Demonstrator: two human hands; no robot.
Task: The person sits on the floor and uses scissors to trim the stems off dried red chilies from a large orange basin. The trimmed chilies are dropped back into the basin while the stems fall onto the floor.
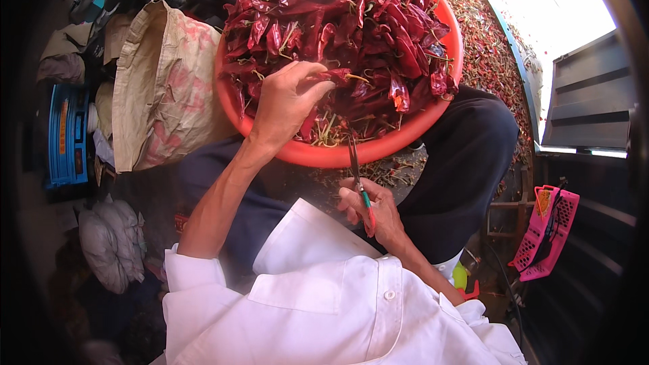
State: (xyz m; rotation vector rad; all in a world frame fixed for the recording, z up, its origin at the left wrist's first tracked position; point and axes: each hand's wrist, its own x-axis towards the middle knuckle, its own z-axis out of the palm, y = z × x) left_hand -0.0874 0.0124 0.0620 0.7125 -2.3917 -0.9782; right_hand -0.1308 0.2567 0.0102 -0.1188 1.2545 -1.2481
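Observation:
A wide red plastic basin (355, 154) in front of me is heaped with dried red chillies (304, 20). Over its near left part, my left hand (286, 101) pinches one dried chilli (334, 75) between thumb and fingers, its pale stem pointing right. My right hand (377, 208) is below the basin's near rim, closed around the red and green handles of a pair of scissors (354, 159). The narrow blades point up toward the rim and look nearly together. Cut stems (327, 132) lie in the basin near the blades.
A tan woven sack (177, 91) with its mouth open stands left of the basin. Chilli stems and scraps (481, 45) cover the floor at right. A blue plastic crate (68, 134) is at far left, a pink plastic basket (547, 233) at right. My dark-trousered knee (471, 147) flanks the basin.

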